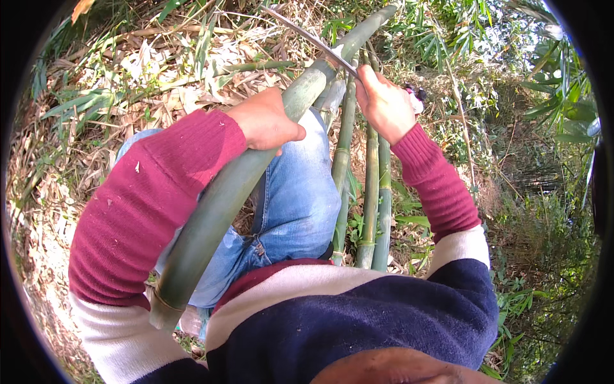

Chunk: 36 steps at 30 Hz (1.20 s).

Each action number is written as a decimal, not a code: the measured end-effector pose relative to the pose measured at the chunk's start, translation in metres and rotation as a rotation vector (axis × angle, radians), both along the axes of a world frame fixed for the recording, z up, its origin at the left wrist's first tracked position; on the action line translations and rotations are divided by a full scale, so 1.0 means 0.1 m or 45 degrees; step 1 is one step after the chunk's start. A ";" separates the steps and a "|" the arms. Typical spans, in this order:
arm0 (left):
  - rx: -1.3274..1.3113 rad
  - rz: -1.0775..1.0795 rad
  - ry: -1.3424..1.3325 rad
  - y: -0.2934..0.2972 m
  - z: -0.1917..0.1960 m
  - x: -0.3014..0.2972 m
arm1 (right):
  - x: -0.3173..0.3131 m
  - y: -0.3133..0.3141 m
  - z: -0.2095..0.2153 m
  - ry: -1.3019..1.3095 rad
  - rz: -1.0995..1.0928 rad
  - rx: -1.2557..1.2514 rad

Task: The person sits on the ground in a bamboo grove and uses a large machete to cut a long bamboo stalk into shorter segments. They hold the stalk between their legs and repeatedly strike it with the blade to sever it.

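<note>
Sweater [332,320]: navy, white and maroon bands were seen at the near edge, with both maroon forearms reached out over the work.
Pole [220,208]: a thick green bamboo was set slantwise across the middle, its near end placed beside the left elbow, its far end pointed toward the upper right; the jeans were partly covered by it.
Jeans [300,192]: faded blue denim was shown, with the legs bent on either side of the pole.
Left hand [262,120]: the pole was gripped from its left side, short of the blade; the thumb was laid across the top, and the other fingers were mostly hidden by the hand and the pole.
Right hand [387,105]: it was closed in a fist around the knife's grip, just right of the pole; most of the grip was covered by the fingers.
Knife [307,37]: the long, narrow blade was pointed to the upper left and crossed over the pole beyond the left hand.
Cut [337,51]: a pale, bared patch was seen on the pole, right by the blade; how deep it was made could not be told.
Thin stalks [369,211]: several were laid side by side, lengthwise, to the right of the jeans.
Dry leaves [160,83]: the ground at the left was littered with them.
Green foliage [566,105]: the far right was filled with it.
</note>
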<state>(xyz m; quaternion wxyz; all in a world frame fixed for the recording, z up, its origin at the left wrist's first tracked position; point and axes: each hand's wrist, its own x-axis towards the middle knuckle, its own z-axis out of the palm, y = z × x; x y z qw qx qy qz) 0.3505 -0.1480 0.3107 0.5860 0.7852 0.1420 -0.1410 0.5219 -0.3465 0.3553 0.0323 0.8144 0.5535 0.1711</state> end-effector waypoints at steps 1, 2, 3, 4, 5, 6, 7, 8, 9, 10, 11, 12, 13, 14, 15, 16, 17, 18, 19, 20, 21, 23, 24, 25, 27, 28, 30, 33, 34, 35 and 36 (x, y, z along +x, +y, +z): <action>0.005 0.011 -0.008 0.03 0.00 0.01 | -0.05 -0.03 0.00 0.042 -0.127 0.040; 0.009 0.008 -0.005 0.06 0.03 0.00 | -0.02 -0.04 -0.02 0.036 -0.087 0.043; 0.013 0.006 -0.003 0.07 0.04 -0.01 | 0.04 -0.03 -0.05 0.029 -0.047 0.046; -0.001 -0.011 0.007 0.04 0.05 0.00 | 0.07 -0.05 -0.07 0.021 -0.008 0.049; -0.014 -0.006 0.012 0.04 0.05 -0.01 | 0.06 -0.06 -0.07 0.022 -0.009 0.065; -0.027 -0.003 0.016 0.03 0.06 -0.02 | 0.04 -0.06 -0.04 0.068 -0.006 0.102; -0.042 0.015 0.012 0.01 0.05 -0.02 | 0.03 -0.05 0.00 0.113 -0.005 0.139; -0.053 0.025 0.007 -0.01 0.03 -0.01 | 0.02 -0.05 0.05 0.157 -0.012 0.179; -0.064 0.039 0.025 -0.02 -0.01 -0.01 | -0.02 0.01 0.14 0.239 -0.015 0.207; -0.033 0.019 0.000 0.02 -0.04 -0.02 | -0.08 0.10 0.26 0.230 0.101 0.335; -0.013 -0.003 -0.015 0.06 -0.08 -0.03 | -0.22 0.21 0.45 0.265 0.212 0.476; 0.003 -0.027 -0.036 0.08 -0.10 -0.03 | -0.41 0.31 0.64 0.175 0.294 0.619; 0.005 0.015 0.018 0.04 -0.01 -0.06 | -0.36 0.31 0.72 0.190 0.509 0.746; 0.006 -0.007 0.019 0.03 -0.02 -0.05 | -0.38 0.34 0.84 0.325 0.700 0.895; 0.007 -0.027 0.021 0.03 -0.04 -0.03 | -0.38 0.37 0.76 0.295 0.781 1.036; 0.010 -0.045 0.024 0.03 -0.07 -0.01 | -0.30 0.25 0.54 0.217 0.587 0.830; 0.026 -0.058 0.013 0.06 -0.06 -0.01 | -0.23 0.14 0.35 0.098 0.405 0.603; 0.044 -0.018 -0.016 0.04 -0.09 0.00 | -0.16 0.01 0.17 -0.029 0.251 0.365; 0.064 0.009 -0.034 -0.02 -0.15 -0.02 | -0.02 -0.07 -0.02 0.065 -0.160 -0.055; 0.084 0.048 -0.053 -0.05 -0.09 -0.03 | 0.02 0.01 -0.05 0.089 -0.084 -0.052; 0.066 0.018 -0.006 -0.07 0.06 -0.08 | 0.00 -0.01 -0.04 0.139 -0.118 0.029; 0.078 0.000 0.004 -0.02 0.00 -0.03 | 0.02 0.06 0.01 0.154 -0.102 0.096; 0.086 -0.015 0.008 0.00 -0.02 -0.02 | 0.01 0.04 0.01 0.139 -0.117 0.084; 0.062 -0.026 -0.006 0.00 -0.04 0.00 | 0.00 0.01 0.01 0.122 -0.132 0.071; 0.003 -0.022 -0.025 0.00 -0.03 -0.01 | -0.05 0.04 0.10 0.159 -0.107 0.123; 0.024 -0.003 -0.027 0.00 -0.02 0.00 | -0.07 0.08 0.21 0.156 -0.026 0.219; 0.071 0.043 0.020 -0.01 -0.07 -0.06 | -0.22 0.28 0.47 0.202 0.142 0.414; 0.094 -0.008 -0.005 0.07 -0.05 -0.09 | -0.48 0.44 0.84 0.178 0.616 0.731; 0.089 -0.038 0.009 0.04 -0.05 -0.08 | -0.49 0.43 0.87 0.190 0.742 0.698; 0.089 -0.091 0.001 0.00 0.01 -0.03 | -0.38 0.30 0.66 0.176 0.571 0.621; 0.099 -0.120 -0.001 0.01 0.06 -0.05 | -0.28 0.20 0.44 0.160 0.416 0.542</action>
